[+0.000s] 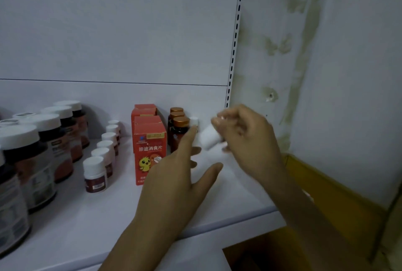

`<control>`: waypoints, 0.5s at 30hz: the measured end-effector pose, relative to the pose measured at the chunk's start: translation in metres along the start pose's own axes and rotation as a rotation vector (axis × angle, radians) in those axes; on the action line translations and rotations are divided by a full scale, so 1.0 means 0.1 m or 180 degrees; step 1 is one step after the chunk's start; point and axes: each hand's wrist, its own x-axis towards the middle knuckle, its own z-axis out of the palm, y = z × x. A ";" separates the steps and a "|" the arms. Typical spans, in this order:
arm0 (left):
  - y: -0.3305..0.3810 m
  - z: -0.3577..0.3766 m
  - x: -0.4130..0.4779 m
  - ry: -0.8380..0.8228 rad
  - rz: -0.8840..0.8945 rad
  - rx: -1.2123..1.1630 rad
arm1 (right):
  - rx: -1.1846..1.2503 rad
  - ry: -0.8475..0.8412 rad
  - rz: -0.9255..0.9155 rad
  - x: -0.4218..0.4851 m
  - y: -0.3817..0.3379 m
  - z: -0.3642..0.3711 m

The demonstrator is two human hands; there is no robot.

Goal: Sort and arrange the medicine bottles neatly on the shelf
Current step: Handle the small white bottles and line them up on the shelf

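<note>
Though blurred, right hand [245, 133] with grip around white bottle [208, 138]; left hand [174, 183] flat, empty.

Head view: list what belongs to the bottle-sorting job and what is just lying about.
Job: white bottle held in the right hand; left hand, open; gold-capped amber bottles; row of small white-capped bottles; large dark bottles; shelf.
Lying about: red boxes; slotted upright; stained wall; yellow ledge.
</note>
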 end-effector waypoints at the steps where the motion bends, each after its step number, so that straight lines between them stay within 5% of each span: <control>1: 0.02 -0.02 -0.02 -0.0051 -0.0055 -0.0104 | 0.0493 -0.0068 0.0143 -0.17 0.05 0.01; 5: -0.06 -0.05 -0.14 -0.0424 -0.0325 -0.0070 | 0.1523 -0.0353 0.0708 -0.46 0.29 0.13; 15: -0.10 -0.16 -0.24 -0.0436 -0.0955 -0.0663 | 0.1337 -0.1311 0.0632 -0.44 0.38 0.08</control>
